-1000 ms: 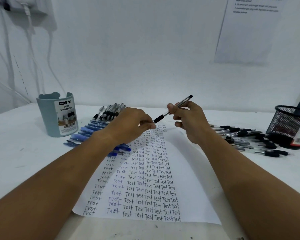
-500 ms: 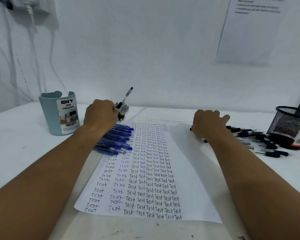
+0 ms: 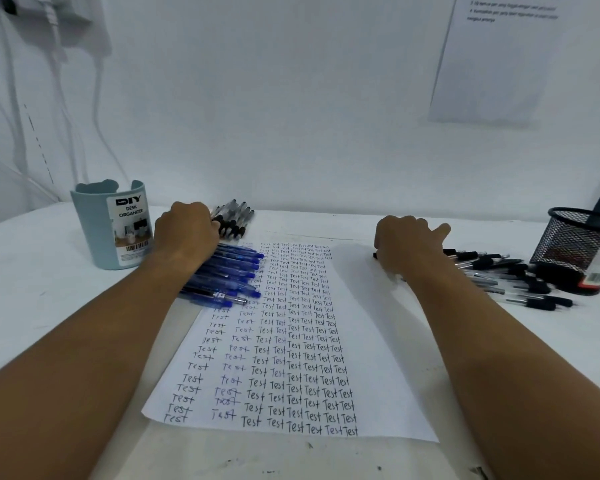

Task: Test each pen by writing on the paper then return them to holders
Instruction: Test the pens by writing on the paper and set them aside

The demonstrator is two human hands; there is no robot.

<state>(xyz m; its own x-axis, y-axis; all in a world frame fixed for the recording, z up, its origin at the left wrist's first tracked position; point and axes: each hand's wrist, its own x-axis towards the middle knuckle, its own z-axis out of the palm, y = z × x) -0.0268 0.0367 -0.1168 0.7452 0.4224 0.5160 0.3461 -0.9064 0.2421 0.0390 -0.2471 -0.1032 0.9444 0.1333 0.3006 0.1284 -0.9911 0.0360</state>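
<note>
On the desk a blue-grey organizer stands beside the left hand, fingers curled onto black pens above blue pens. Past the paper, the right hand curls over a black pen near the mesh cup.

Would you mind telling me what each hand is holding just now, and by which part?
The left hand rests on the black pens; no grip shows. The right hand covers a black pen; whether it grips cannot be told.

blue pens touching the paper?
Touching. Head view: the blue pens lie with their tips over the left edge of the paper, covering some writing.
</note>
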